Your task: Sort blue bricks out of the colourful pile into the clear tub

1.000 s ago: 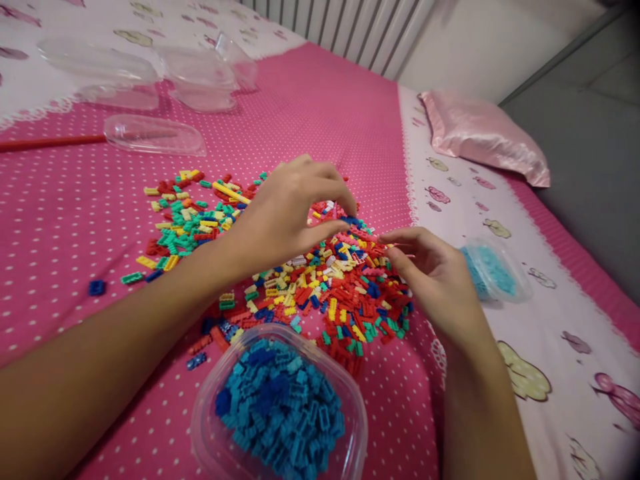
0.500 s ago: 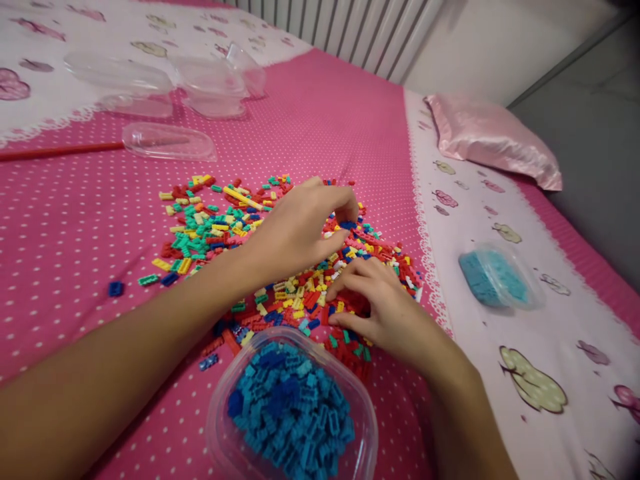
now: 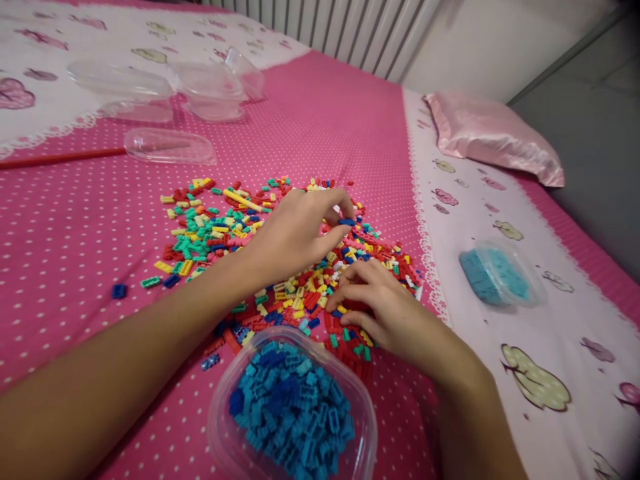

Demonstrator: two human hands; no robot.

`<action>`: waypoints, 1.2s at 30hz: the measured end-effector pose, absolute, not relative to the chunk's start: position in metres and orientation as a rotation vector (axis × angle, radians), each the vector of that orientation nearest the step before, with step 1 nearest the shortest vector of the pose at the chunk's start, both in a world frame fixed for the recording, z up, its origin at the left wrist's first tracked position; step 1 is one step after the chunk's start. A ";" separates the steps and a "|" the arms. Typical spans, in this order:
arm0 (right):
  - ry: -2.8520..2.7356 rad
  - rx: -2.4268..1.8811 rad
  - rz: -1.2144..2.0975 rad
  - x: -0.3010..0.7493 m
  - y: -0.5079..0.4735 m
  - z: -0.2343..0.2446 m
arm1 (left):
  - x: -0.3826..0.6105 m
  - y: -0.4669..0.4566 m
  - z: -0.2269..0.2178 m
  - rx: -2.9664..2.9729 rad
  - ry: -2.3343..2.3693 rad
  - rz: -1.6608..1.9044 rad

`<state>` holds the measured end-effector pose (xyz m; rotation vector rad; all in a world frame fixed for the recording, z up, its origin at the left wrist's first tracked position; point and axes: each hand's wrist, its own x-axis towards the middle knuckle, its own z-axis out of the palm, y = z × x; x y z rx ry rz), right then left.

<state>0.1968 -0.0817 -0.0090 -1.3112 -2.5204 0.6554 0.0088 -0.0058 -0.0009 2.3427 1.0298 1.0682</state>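
My left hand (image 3: 307, 227) reaches over the far side of a spread pile of small toy building bricks (image 3: 295, 293). Between its thumb and fingertips is a dark blue building brick (image 3: 346, 222). Lower and to the right, my right hand (image 3: 373, 300) rests at the near right part of the pile, fingers bent and apart, with nothing visible held. The bricks under its fingers are partly hidden. Closest to me stands a clear plastic tub (image 3: 367, 427) filled with blue bricks (image 3: 300, 413).
A second clear container (image 3: 500, 273) with light blue contents sits on the right. Clear empty plastic containers (image 3: 210, 87) lie at the back left, near a clear scoop-shaped piece with a red stick (image 3: 65, 157). A pink pillow (image 3: 495, 137) lies before the wall. One blue brick (image 3: 119, 291) lies apart.
My left fingertips have lifted slightly, showing more of the dark blue brick. My right thumb and fingers have shifted a little over the bricks. The view has moved slightly.
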 end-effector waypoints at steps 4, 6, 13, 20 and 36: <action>-2.468 -1.307 0.634 0.196 -0.081 -0.008 | 0.009 -0.006 -0.001 2.372 1.039 1.033; -2.432 -1.280 0.669 0.195 -0.080 -0.006 | 0.009 -0.005 -0.002 2.407 1.035 0.998; -1.989 -1.319 0.761 0.193 -0.078 -0.002 | 0.009 -0.002 -0.006 2.418 1.037 0.826; -1.562 -1.383 0.616 0.203 -0.072 -0.010 | 0.008 -0.003 -0.006 2.340 0.792 0.699; -1.656 -1.319 0.851 0.201 -0.070 -0.012 | 0.007 0.005 -0.008 2.409 0.625 0.732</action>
